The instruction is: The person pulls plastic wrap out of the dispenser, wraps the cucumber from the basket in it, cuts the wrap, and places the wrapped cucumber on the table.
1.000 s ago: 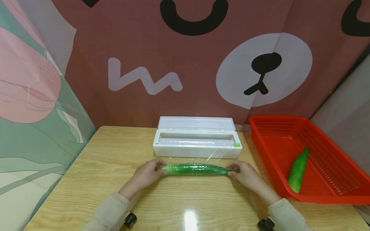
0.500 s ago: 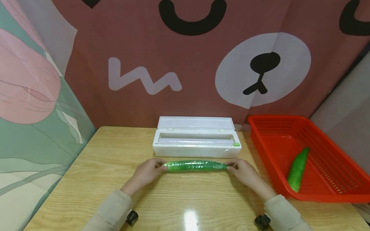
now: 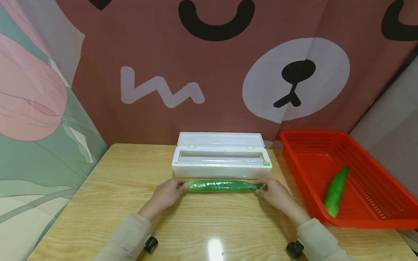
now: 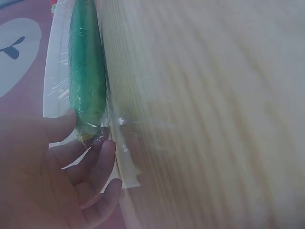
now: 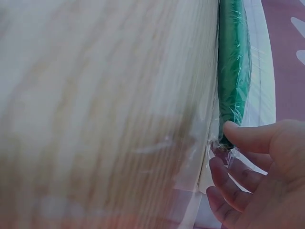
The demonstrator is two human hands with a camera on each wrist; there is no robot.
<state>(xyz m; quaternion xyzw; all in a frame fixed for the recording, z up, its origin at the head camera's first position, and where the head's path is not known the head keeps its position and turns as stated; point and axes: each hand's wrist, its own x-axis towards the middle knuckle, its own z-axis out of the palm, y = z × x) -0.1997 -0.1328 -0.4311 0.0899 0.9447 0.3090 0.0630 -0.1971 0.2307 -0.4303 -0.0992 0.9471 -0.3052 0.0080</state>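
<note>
A green cucumber (image 3: 222, 186) with shiny clear plastic wrap around it lies crosswise in front of the white cling film box (image 3: 222, 171). My left hand (image 3: 167, 193) pinches its paler end between thumb and fingers. At the darker, narrower end, my right hand (image 3: 275, 194) grips it the same way. In the left wrist view, loose film bunches past the tip of the cucumber (image 4: 88, 71), by the curled fingers (image 4: 107, 155). Crumpled film also sticks out beyond the other tip in the right wrist view, beside the right thumb (image 5: 250, 136).
The box's lid (image 3: 221, 140) stands open, showing the film roll (image 3: 220, 160) and a green slider (image 3: 266, 163) at its right. A red plastic basket (image 3: 294, 181) on the right holds another cucumber (image 3: 336, 192). Everything rests on a wooden table (image 3: 209, 217).
Both hands have moved the cucumber slightly away from me, closer to the box, turning it within the film. The stretch of film between cucumber and box has shortened.
</note>
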